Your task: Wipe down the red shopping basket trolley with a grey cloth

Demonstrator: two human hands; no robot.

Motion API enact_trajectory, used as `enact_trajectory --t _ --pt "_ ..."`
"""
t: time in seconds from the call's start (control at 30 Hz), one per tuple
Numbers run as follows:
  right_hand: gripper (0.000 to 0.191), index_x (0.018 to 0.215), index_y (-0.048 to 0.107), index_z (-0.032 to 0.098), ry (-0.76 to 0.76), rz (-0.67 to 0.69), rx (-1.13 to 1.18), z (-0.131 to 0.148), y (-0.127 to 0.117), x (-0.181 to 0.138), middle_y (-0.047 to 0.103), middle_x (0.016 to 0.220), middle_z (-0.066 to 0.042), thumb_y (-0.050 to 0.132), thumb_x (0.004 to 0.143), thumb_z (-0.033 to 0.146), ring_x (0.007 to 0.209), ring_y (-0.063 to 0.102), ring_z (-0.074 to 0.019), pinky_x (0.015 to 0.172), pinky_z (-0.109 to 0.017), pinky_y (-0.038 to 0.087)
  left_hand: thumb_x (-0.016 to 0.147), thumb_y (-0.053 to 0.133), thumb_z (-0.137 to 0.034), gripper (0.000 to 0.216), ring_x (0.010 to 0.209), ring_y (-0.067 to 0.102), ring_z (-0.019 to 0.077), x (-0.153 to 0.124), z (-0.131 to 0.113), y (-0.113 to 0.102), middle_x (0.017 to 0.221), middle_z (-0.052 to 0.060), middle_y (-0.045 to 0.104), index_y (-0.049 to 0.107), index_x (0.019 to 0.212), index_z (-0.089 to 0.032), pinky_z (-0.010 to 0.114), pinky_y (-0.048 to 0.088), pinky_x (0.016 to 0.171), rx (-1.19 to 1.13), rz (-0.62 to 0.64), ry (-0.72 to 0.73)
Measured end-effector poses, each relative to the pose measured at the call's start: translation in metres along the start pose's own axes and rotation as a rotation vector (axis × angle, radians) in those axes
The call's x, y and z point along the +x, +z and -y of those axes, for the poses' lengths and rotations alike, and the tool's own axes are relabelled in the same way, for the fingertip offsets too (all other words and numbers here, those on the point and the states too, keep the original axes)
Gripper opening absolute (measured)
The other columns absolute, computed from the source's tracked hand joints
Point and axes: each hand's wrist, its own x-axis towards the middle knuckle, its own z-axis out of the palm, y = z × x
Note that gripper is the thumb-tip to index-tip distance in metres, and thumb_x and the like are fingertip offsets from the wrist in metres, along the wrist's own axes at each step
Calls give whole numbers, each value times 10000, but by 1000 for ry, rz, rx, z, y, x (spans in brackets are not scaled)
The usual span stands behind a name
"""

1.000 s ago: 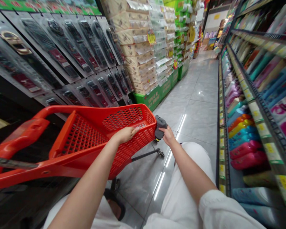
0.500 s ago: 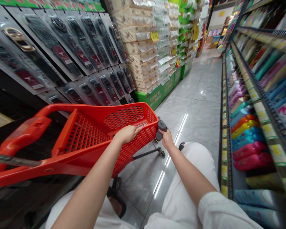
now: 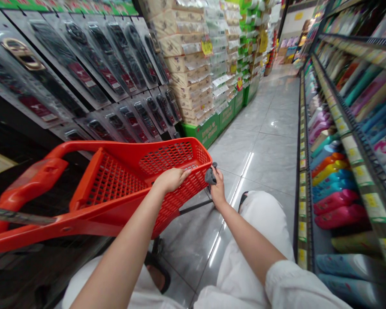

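Left grip (image 3: pixel 170 180) holds the cart (image 3: pixel 128 154), right grip (image 3: pixel 218 193) pinches cloth (image 3: pixel 209 176) at the cart's 3 o'clock end; I'd brace left, press flat.

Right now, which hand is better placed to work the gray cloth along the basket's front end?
Probably the right hand: it holds the gray cloth at that end, while the left hand lies over the side of the basket.

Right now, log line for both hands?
left hand: on rim of red cart | right hand: holding gray fabric item at cart's front corner | belts: hanging beyond cart
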Motion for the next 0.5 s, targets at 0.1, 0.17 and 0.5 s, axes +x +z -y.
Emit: enact_trajectory --t 0.1,0.17,0.5 --pt "447 1213 669 228 86 -11 28 -11 -2 -2 623 1286 -50 546 784 237 1245 528 -204 1138 -407 332 970 160 -553 688 994 681 272 -1 -1 -2 1043 155 737 720 980 -153 311 479 833 -1 4 -7" --pt "412 1164 689 204 142 -38 72 -13 0 -3 670 1210 -55 568 771 242 1191 560 -214 1115 -424 356 968 150 -561 702 1000 680 274 -1 -2 -3 1051 156 736 720 1001 -152 313 480 837 -11 11 -22" --pt "422 1096 672 221 55 -57 39 -2 -5 10 669 1166 -42 553 696 157 1125 578 -192 1090 -379 378 971 174 -551 679 1028 675 273 -2 -4 -4 1070 150 736 725 1036 -161 309 477 863 -26 15 -41"
